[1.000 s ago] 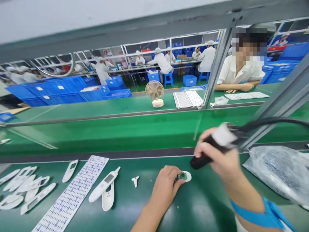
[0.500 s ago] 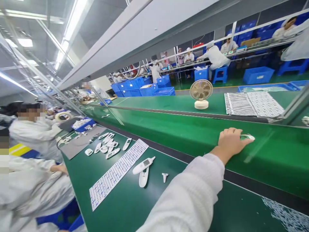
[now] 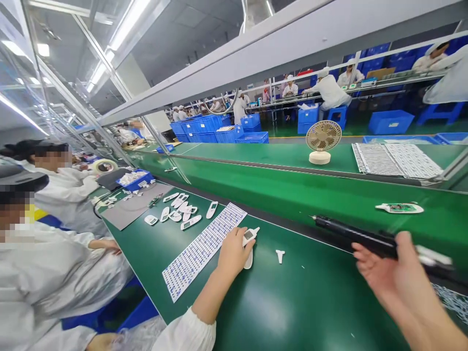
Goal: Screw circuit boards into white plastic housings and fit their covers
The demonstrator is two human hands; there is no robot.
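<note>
On the green bench [image 3: 300, 302], the thermometer [image 3: 250, 235] partly covers a shell [image 3: 249, 262], your left hand [image 3: 233, 249] curled closed around it. Your right hand [image 3: 395, 282], palm up, holds the driver [image 3: 356, 236] (loosely, fingers half uncurled). A clip [image 3: 280, 256] lies near the thermometer, a sheet [image 3: 204, 251] beside your left hand, a board [image 3: 402, 208] on the belt [image 3: 256, 183].

I see the left hand [image 3: 233, 249] holding a white thermometer [image 3: 250, 236] beside a long dotted sheet [image 3: 204, 252]. The right hand [image 3: 393, 275] has a black electric screwdriver [image 3: 356, 235]. On the green conveyor belt [image 3: 263, 181] lies a white shell [image 3: 418, 209] with a green circuit board [image 3: 399, 208]. A fan [image 3: 323, 137] stands behind.
</note>
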